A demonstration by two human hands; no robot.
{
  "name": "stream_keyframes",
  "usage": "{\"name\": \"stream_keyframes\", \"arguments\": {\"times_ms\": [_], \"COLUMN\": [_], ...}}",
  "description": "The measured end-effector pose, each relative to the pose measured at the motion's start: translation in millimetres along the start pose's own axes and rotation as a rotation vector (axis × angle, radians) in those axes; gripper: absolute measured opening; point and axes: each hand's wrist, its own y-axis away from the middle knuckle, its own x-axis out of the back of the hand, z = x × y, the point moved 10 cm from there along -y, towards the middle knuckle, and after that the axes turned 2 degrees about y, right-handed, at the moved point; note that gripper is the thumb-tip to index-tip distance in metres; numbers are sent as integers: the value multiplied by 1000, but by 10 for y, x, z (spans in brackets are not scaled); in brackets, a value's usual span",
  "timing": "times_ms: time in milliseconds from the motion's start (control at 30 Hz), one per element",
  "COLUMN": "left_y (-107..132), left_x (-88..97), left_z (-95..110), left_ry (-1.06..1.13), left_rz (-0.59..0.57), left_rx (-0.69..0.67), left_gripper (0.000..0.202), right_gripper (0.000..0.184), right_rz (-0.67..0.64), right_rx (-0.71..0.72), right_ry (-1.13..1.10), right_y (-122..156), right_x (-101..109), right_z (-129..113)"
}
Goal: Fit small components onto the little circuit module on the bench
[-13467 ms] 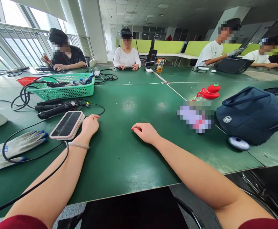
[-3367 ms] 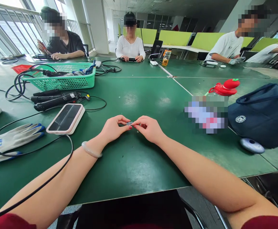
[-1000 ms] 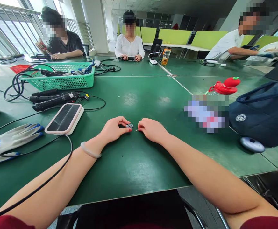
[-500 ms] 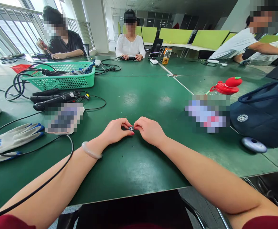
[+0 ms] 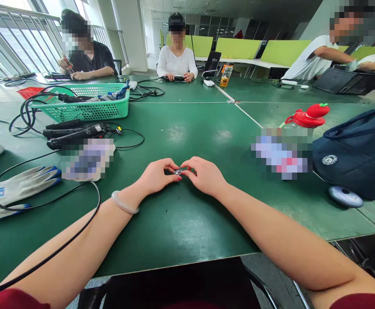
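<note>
My left hand (image 5: 157, 177) and my right hand (image 5: 204, 175) meet fingertip to fingertip over the green table (image 5: 181, 214). Between them they pinch a tiny dark part with metal bits (image 5: 178, 171), held just above the tabletop. Both hands are curled, thumbs and forefingers closed on the part. A pale bangle (image 5: 124, 203) sits on my left wrist.
Left: a white glove (image 5: 16, 191), a black cable (image 5: 48, 201), a blurred flat device (image 5: 87, 159), black tools (image 5: 74, 134) and a green basket (image 5: 84, 107). Right: a red-capped bottle (image 5: 290, 141), a navy bag (image 5: 358, 152), a small oval device (image 5: 345, 196). Several people sit around the table.
A second ago my hands were slightly apart with the small part at my left fingertips; they have since come together and both pinch it. A person at the far right shifted.
</note>
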Motion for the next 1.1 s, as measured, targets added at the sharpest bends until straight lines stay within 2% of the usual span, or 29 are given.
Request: {"name": "stream_keyframes", "arguments": {"times_ms": [233, 567, 800, 867, 933, 1000, 1100], "left_y": [-34, 8, 1, -20, -36, -28, 1], "left_x": [-1, -120, -128, -34, 162, 432, 801], "left_z": [-24, 39, -12, -38, -59, -89, -235], "left_ry": [134, 392, 400, 327, 164, -113, -513], "left_rz": [-6, -115, -96, -36, 79, 229, 360], "left_rx": [-14, 81, 102, 76, 30, 6, 96], "left_gripper": [28, 32, 26, 26, 26, 25, 26], "right_gripper": [14, 23, 26, 25, 23, 20, 20], "right_rz": [-12, 40, 30, 31, 36, 35, 47], "right_rx": [1, 61, 116, 109, 79, 25, -56], "right_ry": [23, 104, 155, 118, 84, 38, -81], "right_y": [1, 13, 0, -7, -16, -26, -29], "right_x": [-27, -35, -96, -80, -44, -5, 65], "right_z": [52, -101, -175, -151, -96, -10, 128]}}
